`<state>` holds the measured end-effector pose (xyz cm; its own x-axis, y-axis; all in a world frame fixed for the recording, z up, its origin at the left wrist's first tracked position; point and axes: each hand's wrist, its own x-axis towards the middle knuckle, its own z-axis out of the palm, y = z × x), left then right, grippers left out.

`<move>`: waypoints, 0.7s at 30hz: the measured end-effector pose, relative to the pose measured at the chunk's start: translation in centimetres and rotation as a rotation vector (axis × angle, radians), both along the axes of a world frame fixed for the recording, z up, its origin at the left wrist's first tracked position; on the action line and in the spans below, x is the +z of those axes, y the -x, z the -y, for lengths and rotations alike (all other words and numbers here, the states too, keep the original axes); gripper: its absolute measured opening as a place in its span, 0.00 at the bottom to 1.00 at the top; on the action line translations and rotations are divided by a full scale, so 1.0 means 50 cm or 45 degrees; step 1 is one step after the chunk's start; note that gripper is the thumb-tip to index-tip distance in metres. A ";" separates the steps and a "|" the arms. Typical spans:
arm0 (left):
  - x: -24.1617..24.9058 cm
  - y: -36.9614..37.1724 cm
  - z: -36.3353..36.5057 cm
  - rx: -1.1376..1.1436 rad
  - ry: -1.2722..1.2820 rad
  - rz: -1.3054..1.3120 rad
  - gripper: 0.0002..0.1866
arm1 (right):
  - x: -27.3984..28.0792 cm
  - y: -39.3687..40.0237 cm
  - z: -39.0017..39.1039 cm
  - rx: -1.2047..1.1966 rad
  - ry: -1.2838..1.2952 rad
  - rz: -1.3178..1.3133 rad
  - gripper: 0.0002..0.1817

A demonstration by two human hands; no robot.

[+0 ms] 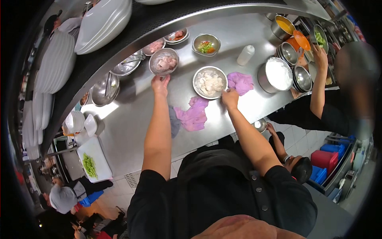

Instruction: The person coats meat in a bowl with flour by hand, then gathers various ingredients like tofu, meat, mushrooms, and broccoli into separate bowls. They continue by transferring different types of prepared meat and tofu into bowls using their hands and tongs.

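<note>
My left hand [160, 84] grips the near side of a metal bowl [153, 66] that holds pale pink raw meat pieces [166, 63]. With closed fingers, my right hand [230, 98] pinches the lower right rim of another metal bowl [195, 85], which contains whitish chunks [209, 82]. A purple cloth [241, 83] lies just right of that second bowl. Between my forearms rests another purple cloth [192, 114], beside a grey cloth [174, 121]. Beyond both hands sits a bowl of chopped green and orange bits [206, 47].
A white squeeze bottle [246, 55] and a big pot of white contents [277, 74] stand right. More meat bowls [154, 46] line the back. Stacked plates [55, 61] fill the overhead shelf [191, 15]. A co-worker's hand [319, 57] is at far right; another person crouches below it.
</note>
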<state>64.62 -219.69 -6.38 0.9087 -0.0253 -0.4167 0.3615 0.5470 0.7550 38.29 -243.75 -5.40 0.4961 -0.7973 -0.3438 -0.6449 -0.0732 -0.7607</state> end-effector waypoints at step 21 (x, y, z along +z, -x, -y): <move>0.301 0.177 0.374 -0.607 -0.533 0.571 0.15 | 0.331 0.180 0.180 -0.138 -0.542 0.673 0.05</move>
